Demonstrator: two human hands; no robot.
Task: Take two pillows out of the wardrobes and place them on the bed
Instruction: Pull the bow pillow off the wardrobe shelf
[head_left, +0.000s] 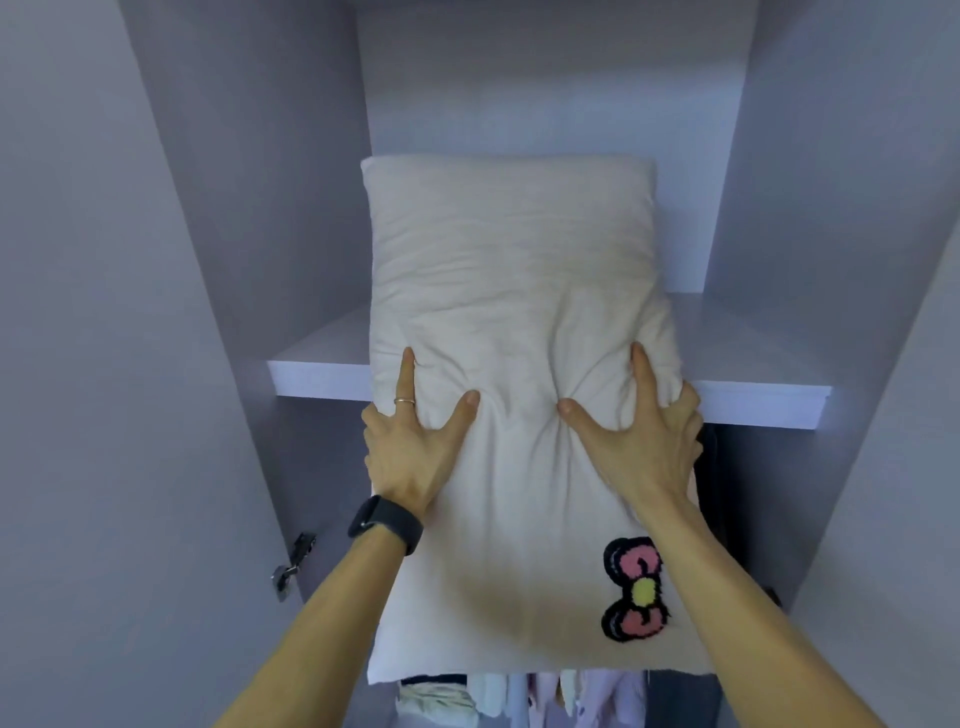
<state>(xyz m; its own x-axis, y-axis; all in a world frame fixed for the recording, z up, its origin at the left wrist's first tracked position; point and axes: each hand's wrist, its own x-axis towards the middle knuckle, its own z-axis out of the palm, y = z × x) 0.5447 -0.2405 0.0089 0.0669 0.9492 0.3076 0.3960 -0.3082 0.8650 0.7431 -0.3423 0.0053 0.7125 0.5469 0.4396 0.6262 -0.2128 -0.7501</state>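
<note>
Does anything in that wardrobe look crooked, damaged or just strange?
Nothing looks damaged. The cream fabric pillow with a pink bow patch hangs half off the pale lilac wardrobe shelf, only because the left hand and right hand grip its sides.

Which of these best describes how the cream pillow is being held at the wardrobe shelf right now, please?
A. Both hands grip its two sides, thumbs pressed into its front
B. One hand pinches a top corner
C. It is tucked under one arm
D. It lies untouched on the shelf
A: the left hand and right hand clasp opposite sides of the pillow, thumbs denting its front, at the shelf edge.
</note>
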